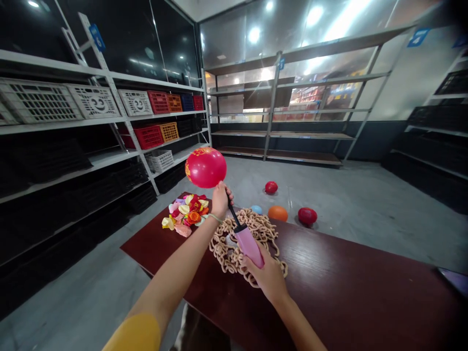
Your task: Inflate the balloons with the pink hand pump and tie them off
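A shiny red balloon (207, 168) with yellow print is inflated above the table's far edge. My left hand (221, 201) is closed at the balloon's neck, around the upper end of the black rod of a balloon pump (249, 246); the fingers hide where balloon and rod meet. My right hand (269, 276) is wrapped round the lower part of the pump's pink barrel. Beneath the pump lies a tangled heap of beige rope-like loops (223, 256) on the table. Left of my left hand is a pile of multicoloured uninflated balloons (188, 214).
The dark red-brown table (329, 278) stretches to the right, with a flat dark-edged device (453, 282) at its far right. An orange balloon (278, 213), a blue balloon (256, 209) and red balloons (307, 216) lie beyond it. Shelves with crates (97, 101) line the left.
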Action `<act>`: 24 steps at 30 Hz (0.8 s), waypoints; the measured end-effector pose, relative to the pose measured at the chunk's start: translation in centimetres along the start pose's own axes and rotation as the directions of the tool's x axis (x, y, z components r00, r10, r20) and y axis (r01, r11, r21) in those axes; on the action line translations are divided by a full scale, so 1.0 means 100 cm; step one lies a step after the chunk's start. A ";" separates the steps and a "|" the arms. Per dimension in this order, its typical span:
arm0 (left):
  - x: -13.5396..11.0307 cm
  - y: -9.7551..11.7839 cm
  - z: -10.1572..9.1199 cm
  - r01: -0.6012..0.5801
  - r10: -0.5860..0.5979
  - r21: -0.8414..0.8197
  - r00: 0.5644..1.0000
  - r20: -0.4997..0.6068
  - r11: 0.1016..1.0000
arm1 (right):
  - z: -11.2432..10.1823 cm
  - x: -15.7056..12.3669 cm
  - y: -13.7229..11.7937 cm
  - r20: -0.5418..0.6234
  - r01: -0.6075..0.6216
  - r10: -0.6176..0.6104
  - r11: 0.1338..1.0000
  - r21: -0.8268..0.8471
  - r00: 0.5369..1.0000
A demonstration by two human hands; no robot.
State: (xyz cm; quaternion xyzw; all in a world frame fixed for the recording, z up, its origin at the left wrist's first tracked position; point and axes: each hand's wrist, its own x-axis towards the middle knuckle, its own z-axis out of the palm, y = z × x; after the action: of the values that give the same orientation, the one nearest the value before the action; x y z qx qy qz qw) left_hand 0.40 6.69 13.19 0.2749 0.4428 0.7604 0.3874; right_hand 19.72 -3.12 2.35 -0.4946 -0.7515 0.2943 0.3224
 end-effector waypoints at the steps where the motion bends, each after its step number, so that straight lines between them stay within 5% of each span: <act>1: -0.011 -0.010 0.000 0.014 -0.014 -0.002 0.999 0.030 1.000 | 0.000 0.000 0.002 -0.005 -0.013 0.013 1.000 -0.006 1.000; 7: -0.047 -0.037 -0.009 0.038 -0.036 -0.021 0.996 0.077 0.999 | 0.000 -0.001 -0.002 0.012 0.006 -0.005 1.000 -0.029 1.000; 18: 0.032 0.051 -0.014 -0.095 0.095 -0.003 0.994 -0.059 0.995 | -0.001 -0.005 -0.010 0.019 0.089 -0.089 0.996 0.026 0.996; 21: 0.022 0.042 -0.004 -0.096 0.096 -0.041 0.995 -0.016 0.995 | -0.002 -0.004 -0.006 0.010 0.056 -0.056 0.998 0.009 0.998; 24: -0.007 0.010 0.004 -0.054 0.056 -0.054 0.998 0.032 0.997 | -0.003 -0.002 -0.001 -0.014 0.026 -0.026 0.999 -0.026 1.000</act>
State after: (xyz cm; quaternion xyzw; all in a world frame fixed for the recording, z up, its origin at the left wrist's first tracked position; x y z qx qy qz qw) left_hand 0.77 5.99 14.19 0.2893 0.4081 0.7775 0.3810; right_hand 19.91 -3.32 2.60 -0.4910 -0.7593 0.2771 0.3250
